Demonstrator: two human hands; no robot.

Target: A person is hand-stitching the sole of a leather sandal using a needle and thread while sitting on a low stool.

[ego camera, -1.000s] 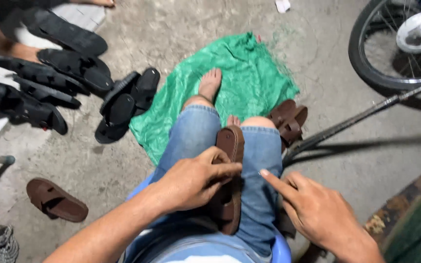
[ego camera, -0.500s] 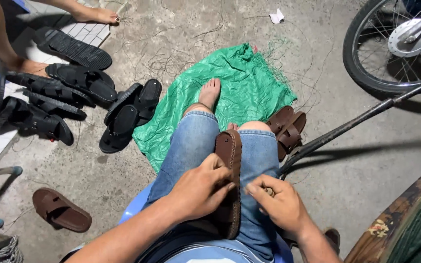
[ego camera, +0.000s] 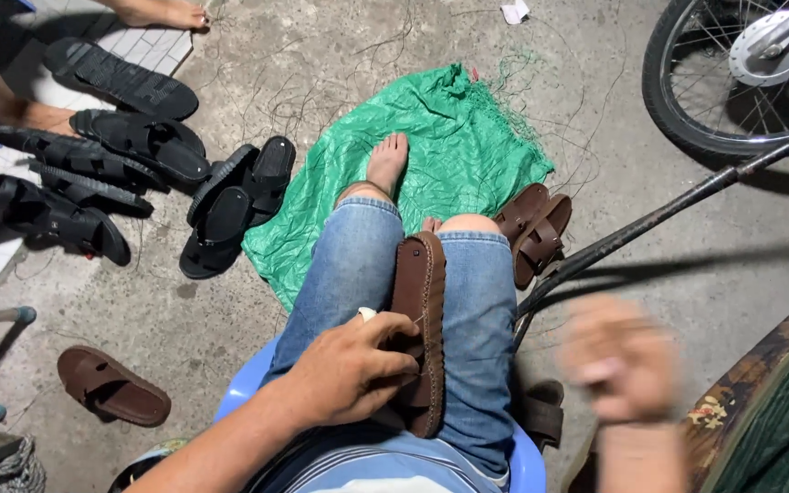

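Observation:
A brown sandal (ego camera: pixel 420 310) lies sole-up along my lap, between my jeans-clad knees. My left hand (ego camera: pixel 358 370) grips its near end and presses it against my thigh; a small pale object shows by the thumb. My right hand (ego camera: pixel 615 361) is out to the right of my lap, blurred by motion, fingers loosely curled; whether it holds anything cannot be told. My bare foot (ego camera: pixel 387 162) rests on a green plastic sheet (ego camera: pixel 431 155) on the concrete floor.
Two brown sandals (ego camera: pixel 533 230) lie right of my knee, another brown sandal (ego camera: pixel 111 387) at lower left. Several black sandals (ego camera: pixel 120 173) are piled at left beside another person's bare feet (ego camera: pixel 162 13). A motorbike wheel (ego camera: pixel 741 73) and dark metal bar (ego camera: pixel 668 215) stand right. I sit on a blue plastic stool (ego camera: pixel 527 461).
My right hand has pulled away from the sandal's edge, out to the right and up, now blurred. My left hand stays clamped on the sandal.

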